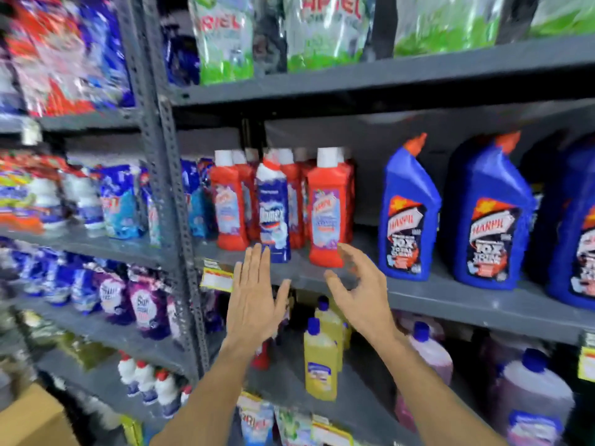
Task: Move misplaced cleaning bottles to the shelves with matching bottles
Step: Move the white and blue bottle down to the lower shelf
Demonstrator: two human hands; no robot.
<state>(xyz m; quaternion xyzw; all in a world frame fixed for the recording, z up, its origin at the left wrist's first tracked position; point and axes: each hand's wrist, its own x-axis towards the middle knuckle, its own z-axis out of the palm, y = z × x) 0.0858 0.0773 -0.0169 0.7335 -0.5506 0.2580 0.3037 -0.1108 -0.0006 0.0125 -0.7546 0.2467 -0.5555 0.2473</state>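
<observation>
Both bare forearms rise from the bottom edge toward a grey metal shelf [450,294] at eye level. The left hand [254,297] is held flat and upright, palm toward the shelf, fingers straight and close together, thumb splayed out toward 2 o'clock; its grip is fully open and holds nothing. Its fingertips overlap the base of a blue and white Domex bottle [273,207], though whether they touch it cannot be told.

The right hand [360,291] sits at 3 o'clock from the left, fingers curled into a loose half-open claw, thumb pointing toward 9 o'clock, its grip empty. Its fingertips lie just beside the base of the front red bottle [326,210].

The Domex bottle stands upright at the shelf's front edge, in among a cluster of red bottles with white caps, one at its 9 o'clock and one at its 3 o'clock. Large blue Harpic bottles [407,214] stand well apart at 3 o'clock on the same shelf.
</observation>
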